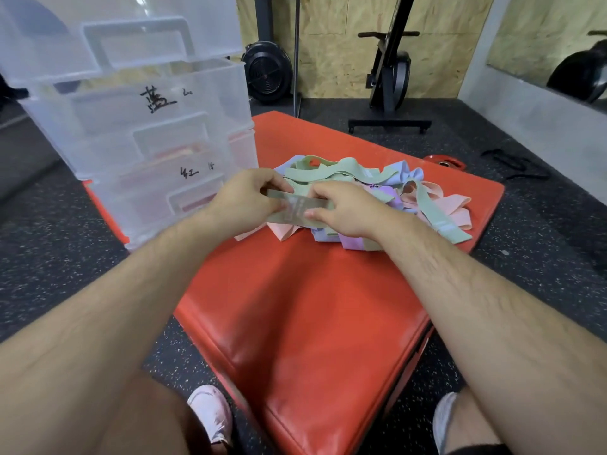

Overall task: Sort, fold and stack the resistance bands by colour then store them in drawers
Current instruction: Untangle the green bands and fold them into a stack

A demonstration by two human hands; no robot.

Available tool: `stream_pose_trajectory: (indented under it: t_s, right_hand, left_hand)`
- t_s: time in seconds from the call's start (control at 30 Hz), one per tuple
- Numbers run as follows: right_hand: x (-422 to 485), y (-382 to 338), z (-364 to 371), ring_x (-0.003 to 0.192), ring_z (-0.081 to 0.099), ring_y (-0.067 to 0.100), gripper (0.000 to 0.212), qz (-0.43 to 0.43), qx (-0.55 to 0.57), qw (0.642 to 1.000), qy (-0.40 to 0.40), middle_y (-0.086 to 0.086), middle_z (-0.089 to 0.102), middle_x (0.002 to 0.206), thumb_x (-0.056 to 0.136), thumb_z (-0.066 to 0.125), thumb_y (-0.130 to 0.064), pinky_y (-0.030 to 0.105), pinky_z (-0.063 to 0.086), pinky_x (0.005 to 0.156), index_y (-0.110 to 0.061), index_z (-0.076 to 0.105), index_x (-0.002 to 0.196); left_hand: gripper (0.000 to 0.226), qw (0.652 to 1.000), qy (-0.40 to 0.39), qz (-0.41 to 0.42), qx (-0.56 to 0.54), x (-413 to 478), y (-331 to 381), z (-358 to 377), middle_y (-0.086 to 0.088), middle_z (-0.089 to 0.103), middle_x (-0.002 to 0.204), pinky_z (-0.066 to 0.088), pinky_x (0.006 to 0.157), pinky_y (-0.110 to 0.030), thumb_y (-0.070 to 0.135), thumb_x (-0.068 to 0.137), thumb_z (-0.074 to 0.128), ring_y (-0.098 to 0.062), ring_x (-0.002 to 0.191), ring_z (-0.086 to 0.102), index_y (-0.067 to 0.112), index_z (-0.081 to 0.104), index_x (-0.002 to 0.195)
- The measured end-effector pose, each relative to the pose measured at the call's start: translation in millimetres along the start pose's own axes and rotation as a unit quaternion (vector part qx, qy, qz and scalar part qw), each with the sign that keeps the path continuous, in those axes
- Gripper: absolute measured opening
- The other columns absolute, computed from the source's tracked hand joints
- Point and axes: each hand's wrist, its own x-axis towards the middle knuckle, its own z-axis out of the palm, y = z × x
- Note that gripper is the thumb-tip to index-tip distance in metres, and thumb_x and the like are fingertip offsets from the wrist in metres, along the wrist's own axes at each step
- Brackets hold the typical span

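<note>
Green band (292,208), folded flat with a pale label, pinched between left hand (244,200) and right hand (341,210).

A single head-worn wide-angle view is aimed forward and down, close above the forearms and an orange mat (295,307).

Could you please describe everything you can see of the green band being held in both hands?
The green band is a flat, woven-looking fabric strip with a pale label patch near its middle. It is held roughly level, folded flat, between the left hand and the right hand, just above the mixed pile of bands on the red mat.
</note>
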Motion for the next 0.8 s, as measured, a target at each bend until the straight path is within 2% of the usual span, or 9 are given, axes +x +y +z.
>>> stream_pose_trajectory:
  t_s: [0.1,0.2,0.27,0.37,0.5,0.6,0.67,0.73,0.8]
  right_hand:
    - [-3,14,-3,0.092,0.054,0.020,0.017,0.016,-0.064,0.998,-0.019,-0.005,0.061,0.087,0.091,0.066,-0.039,0.034,0.035,0.071,-0.023,0.059,0.089]
    - [-8,36,-6,0.097,0.050,0.023,0.019,0.067,-0.098,0.993,-0.026,-0.005,0.058,0.090,0.090,0.066,-0.039,0.034,0.033,0.074,-0.031,0.052,0.079]
    - [-12,45,-16,0.100,0.052,0.025,0.017,0.081,-0.121,0.989,-0.011,-0.006,0.059,0.090,0.089,0.066,-0.038,0.035,0.034,0.075,-0.031,0.054,0.080]
    - [-25,56,-38,0.098,0.049,0.024,0.016,0.108,-0.125,0.986,0.005,-0.009,0.057,0.083,0.091,0.063,-0.034,0.032,0.030,0.070,-0.031,0.053,0.078]
    - [-49,72,-63,0.091,0.056,0.027,0.009,0.143,-0.084,0.986,0.015,-0.011,0.063,0.082,0.088,0.064,-0.044,0.038,0.048,0.080,-0.037,0.059,0.084]
    - [-71,75,-72,0.081,0.060,0.020,0.007,0.143,-0.014,0.989,-0.016,-0.001,0.068,0.087,0.090,0.073,-0.030,0.033,0.048,0.073,-0.027,0.066,0.091]
    - [-88,72,-71,0.072,0.061,0.018,0.010,0.143,0.027,0.989,-0.034,0.002,0.067,0.084,0.089,0.075,-0.022,0.023,0.050,0.065,-0.025,0.067,0.095]
    - [-105,71,-62,0.060,0.059,0.013,0.017,0.164,0.076,0.981,-0.069,0.003,0.062,0.077,0.090,0.073,-0.013,0.016,0.048,0.056,-0.021,0.064,0.102]
    - [-119,76,-46,0.058,0.057,0.014,0.021,0.176,0.086,0.976,-0.093,0.003,0.059,0.075,0.090,0.073,-0.013,0.026,0.053,0.061,-0.022,0.062,0.105]
  left_hand:
    - [0.016,1.000,0.013,-0.008,-0.018,-4,-8,-13,0.002,0.072,0.091,0.052,0.076,-0.029,0.011,0.085,0.070,-0.014,0.080,0.064,0.025,0.071,0.092]
    - [0.016,0.999,0.025,-0.010,-0.044,-7,-18,-25,0.004,0.069,0.085,0.044,0.057,-0.012,0.006,0.086,0.067,0.002,0.061,0.057,0.021,0.070,0.092]
    - [0.017,0.997,0.030,-0.023,-0.061,-10,-26,-29,0.003,0.068,0.085,0.038,0.047,-0.012,0.004,0.087,0.067,0.003,0.053,0.052,0.020,0.069,0.093]
    - [0.021,0.996,0.035,-0.029,-0.081,-11,-36,-33,0.001,0.069,0.087,0.041,0.054,-0.018,0.004,0.086,0.068,-0.009,0.066,0.057,0.024,0.067,0.087]
    - [0.020,0.994,0.019,-0.049,-0.093,-16,-47,-36,-0.001,0.070,0.086,0.048,0.061,-0.018,0.003,0.086,0.069,-0.012,0.069,0.060,0.022,0.069,0.090]
    - [0.018,0.993,-0.039,-0.070,-0.082,-24,-56,-31,-0.004,0.072,0.085,0.052,0.079,-0.030,0.004,0.085,0.072,-0.016,0.075,0.063,0.020,0.071,0.093]
    - [0.018,0.992,-0.070,-0.073,-0.072,-32,-59,-23,-0.006,0.070,0.085,0.051,0.073,-0.024,0.003,0.084,0.073,-0.015,0.075,0.061,0.019,0.071,0.091]
    - [0.016,0.994,-0.088,-0.062,-0.018,-39,-63,-13,-0.001,0.070,0.083,0.049,0.069,-0.021,0.007,0.084,0.074,-0.014,0.074,0.060,0.021,0.071,0.091]
    - [0.017,0.992,-0.094,-0.047,0.076,-45,-69,-2,0.000,0.071,0.086,0.053,0.077,-0.033,0.014,0.082,0.076,-0.020,0.080,0.064,0.027,0.073,0.093]
